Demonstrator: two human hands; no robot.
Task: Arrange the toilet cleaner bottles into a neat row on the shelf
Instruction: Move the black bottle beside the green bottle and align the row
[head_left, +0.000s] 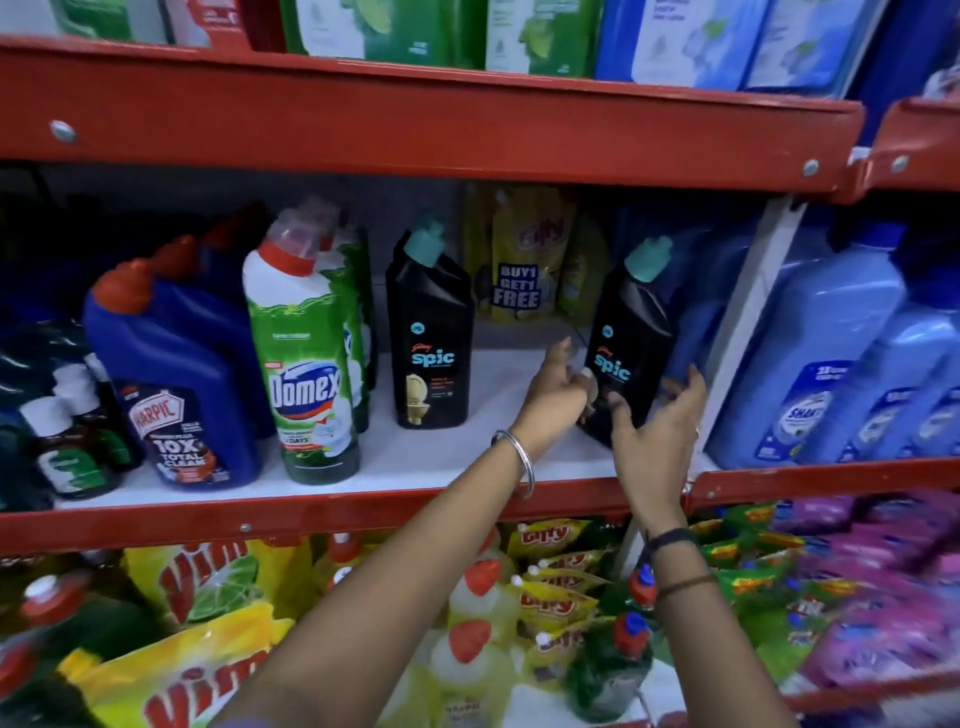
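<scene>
Two black Spic toilet cleaner bottles with teal caps stand on the white middle shelf (467, 462). One Spic bottle (431, 353) is upright at the centre. The other Spic bottle (631, 332) tilts to the right near the shelf's right end. My left hand (558, 387) presses on its lower left side with the thumb on the front. My right hand (660, 431) cups its lower right corner, fingers spread around it. To the left stand a green Domex bottle (306, 364) and a blue Harpic bottle (182, 374), with more behind each.
Yellow refill pouches (524, 260) stand at the back between the two black bottles. Large blue bottles (852, 353) fill the bay to the right past a white upright post (748, 322). Small dark bottles (67, 441) sit far left. A red shelf edge (415, 119) overhangs above.
</scene>
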